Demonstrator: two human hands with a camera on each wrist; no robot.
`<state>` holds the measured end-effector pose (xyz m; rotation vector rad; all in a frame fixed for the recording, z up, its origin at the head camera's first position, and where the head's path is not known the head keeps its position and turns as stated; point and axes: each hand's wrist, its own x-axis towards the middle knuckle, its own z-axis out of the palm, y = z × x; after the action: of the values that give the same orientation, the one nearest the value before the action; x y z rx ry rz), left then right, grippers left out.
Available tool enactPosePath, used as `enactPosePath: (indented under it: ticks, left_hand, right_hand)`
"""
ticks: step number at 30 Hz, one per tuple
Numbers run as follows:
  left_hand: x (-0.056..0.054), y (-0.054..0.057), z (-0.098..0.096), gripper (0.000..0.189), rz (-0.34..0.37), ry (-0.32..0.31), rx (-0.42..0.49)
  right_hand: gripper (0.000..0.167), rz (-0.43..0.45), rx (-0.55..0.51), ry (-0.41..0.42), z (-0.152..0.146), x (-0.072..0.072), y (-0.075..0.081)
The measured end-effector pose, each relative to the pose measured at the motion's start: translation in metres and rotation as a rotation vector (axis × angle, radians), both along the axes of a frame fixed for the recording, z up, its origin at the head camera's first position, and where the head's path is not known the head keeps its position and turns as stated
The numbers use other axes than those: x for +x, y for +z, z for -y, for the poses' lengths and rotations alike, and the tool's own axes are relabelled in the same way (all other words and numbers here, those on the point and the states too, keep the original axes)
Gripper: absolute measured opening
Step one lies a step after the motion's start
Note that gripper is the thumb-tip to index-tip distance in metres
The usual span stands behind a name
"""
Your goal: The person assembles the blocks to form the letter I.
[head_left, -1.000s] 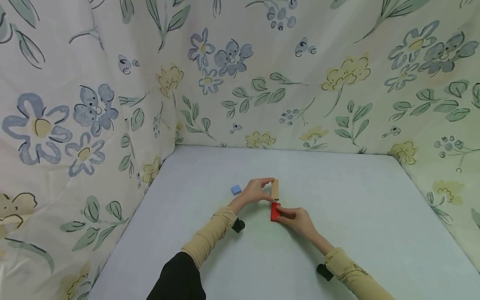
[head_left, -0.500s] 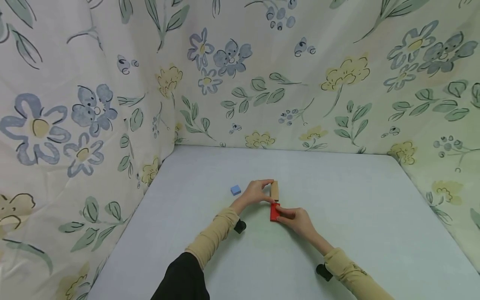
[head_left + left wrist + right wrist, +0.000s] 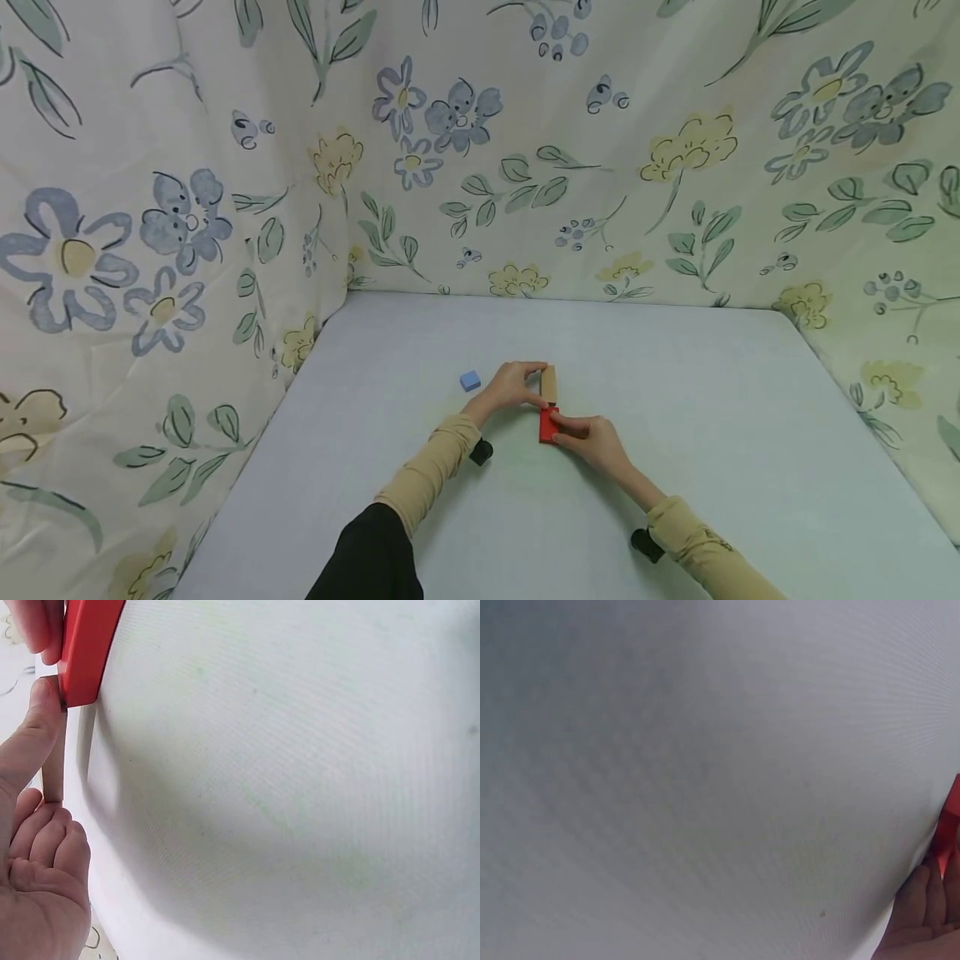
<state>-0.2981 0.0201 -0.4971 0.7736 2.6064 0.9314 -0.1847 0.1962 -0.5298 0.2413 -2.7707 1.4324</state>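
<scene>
My left hand (image 3: 510, 387) pinches a thin natural-wood block (image 3: 550, 387) lengthwise, with the thumb on its near end and fingers on its far end. Just in front of it, a red block (image 3: 547, 427) is gripped by my right hand (image 3: 597, 442) between thumb and fingers. The two blocks meet end to end, in line. In the left wrist view the red block (image 3: 88, 652) is beside the thumb tip, and the wood block (image 3: 54, 765) spans from thumb to curled fingers. The right wrist view catches only part of the red block (image 3: 945, 836) at its right edge.
A small blue block (image 3: 470, 381) lies on the white table (image 3: 712, 400), left of my left hand. Floral cloth (image 3: 525, 167) hangs behind the table and along its sides. A black wrist device (image 3: 482, 452) sits below my left wrist, another (image 3: 647, 545) below the right.
My left hand has drawn the wood block slightly nearer, and the small gap between it and the red block has closed. The right hand stays nearly still.
</scene>
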Motion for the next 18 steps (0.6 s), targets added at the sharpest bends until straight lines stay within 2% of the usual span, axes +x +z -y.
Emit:
enactPosePath:
  ticks: [9, 18]
  left_hand:
    - [-0.0024, -0.0002, -0.0026, 0.074, 0.002, -0.025, -0.054]
    - [-0.0065, -0.0014, -0.0017, 0.072, 0.049, -0.062, -0.057]
  right_hand:
    - [0.037, -0.005, -0.016, 0.004, -0.0011, 0.0008, 0.0005]
    - [0.037, -0.020, -0.019, 0.009, -0.0013, 0.0008, -0.0010]
